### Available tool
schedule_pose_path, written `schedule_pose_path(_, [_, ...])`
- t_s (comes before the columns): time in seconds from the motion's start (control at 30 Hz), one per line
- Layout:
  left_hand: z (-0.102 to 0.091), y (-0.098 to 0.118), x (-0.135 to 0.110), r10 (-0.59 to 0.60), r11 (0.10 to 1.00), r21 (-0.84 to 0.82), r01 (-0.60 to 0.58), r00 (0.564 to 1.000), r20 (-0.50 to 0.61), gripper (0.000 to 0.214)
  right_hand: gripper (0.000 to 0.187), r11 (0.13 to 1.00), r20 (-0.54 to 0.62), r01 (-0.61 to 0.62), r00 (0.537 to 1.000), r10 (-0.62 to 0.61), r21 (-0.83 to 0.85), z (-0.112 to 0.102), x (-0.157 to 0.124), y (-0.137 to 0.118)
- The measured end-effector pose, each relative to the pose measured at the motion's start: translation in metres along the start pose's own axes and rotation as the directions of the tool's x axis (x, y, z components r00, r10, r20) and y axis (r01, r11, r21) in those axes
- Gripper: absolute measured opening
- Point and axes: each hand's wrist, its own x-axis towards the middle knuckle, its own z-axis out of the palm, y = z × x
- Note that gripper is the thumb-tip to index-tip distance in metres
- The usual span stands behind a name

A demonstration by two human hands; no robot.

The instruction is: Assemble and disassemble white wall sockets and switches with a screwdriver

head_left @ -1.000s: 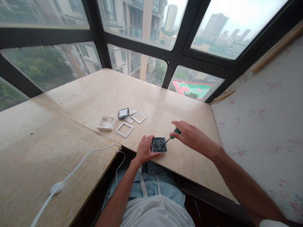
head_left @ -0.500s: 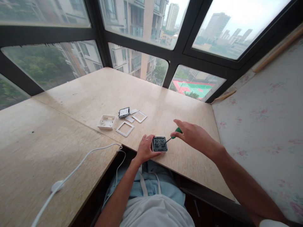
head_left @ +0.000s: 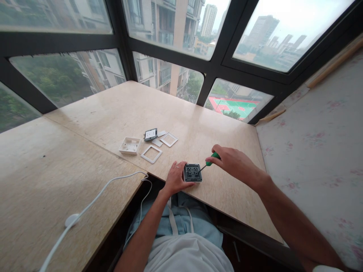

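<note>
Worktop (head_left: 198, 124): carrying the switch module (head_left: 193, 172) near its front edge
Right hand (head_left: 235, 162): fingers pinching the screwdriver (head_left: 212, 158) handle
Left hand (head_left: 176, 178): fingers pressed together, holding the module's left edge
Switch module: lying flat, back facing up, squarish
Screwdriver: long axis sloping from the right fingers, pointing down-left into the module
Tip (head_left: 200, 169): risking skidding towards the left fingers if the module is sliding

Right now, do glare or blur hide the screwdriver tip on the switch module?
Head view: soft, even daylight, no harsh glare on the table; switch module and screwdriver sharp but small, tip contact too small to tell; wide-angle lens bends the window frames at the edges.
</note>
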Motion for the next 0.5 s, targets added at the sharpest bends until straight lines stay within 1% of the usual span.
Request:
schedule_pose_path(0.03, [0.000,0.000,0.000,-0.002,1.000,-0.001,0.002,1.000,0.002,0.091,0.017,0.999,0.004,0.040,0.999,-0.040,0.027,-0.001,0.000,0.001])
schedule_pose_path(0.07, [0.000,0.000,0.000,-0.003,1.000,-0.001,0.003,1.000,0.004,0.091,0.012,0.991,0.011,0.108,0.994,-0.109,0.073,-0.003,0.000,0.002])
schedule_pose_path(0.13, [-0.001,0.001,0.000,-0.002,1.000,-0.001,0.002,1.000,0.005,0.092,0.018,0.950,0.026,0.252,0.965,-0.261,0.183,-0.009,-0.003,0.007])
schedule_pose_path(0.17, [-0.001,0.001,0.000,-0.002,1.000,-0.001,0.002,1.000,0.006,0.092,0.020,0.930,0.038,0.292,0.951,-0.308,0.225,-0.011,-0.004,0.010])
schedule_pose_path(0.2, [-0.001,0.001,0.000,-0.002,1.000,0.000,0.002,1.000,0.008,0.091,0.018,0.918,0.052,0.304,0.944,-0.327,0.255,-0.014,-0.006,0.013])
schedule_pose_path(0.23, [-0.001,0.002,0.001,-0.005,1.000,0.000,0.005,1.000,0.010,0.091,0.015,0.916,0.059,0.295,0.945,-0.322,0.274,-0.015,-0.008,0.016])
schedule_pose_path(0.3, [-0.002,0.002,0.001,-0.012,1.000,-0.001,0.013,1.000,0.017,0.091,0.015,0.925,0.026,0.241,0.965,-0.259,0.293,-0.017,-0.010,0.019])
schedule_pose_path(0.37, [-0.002,0.003,0.001,-0.018,1.000,-0.001,0.018,1.000,0.022,0.090,0.022,0.935,-0.067,0.174,0.985,-0.161,0.309,-0.016,-0.011,0.018])
schedule_pose_path(0.43, [-0.002,0.003,0.001,-0.018,1.000,-0.002,0.018,1.000,0.022,0.090,0.026,0.938,-0.159,0.127,0.984,-0.079,0.323,-0.015,-0.011,0.014])
schedule_pose_path(0.5, [-0.002,0.003,0.001,-0.016,1.000,-0.003,0.016,1.000,0.018,0.091,0.024,0.942,-0.203,0.104,0.978,-0.039,0.320,-0.013,-0.010,0.007])
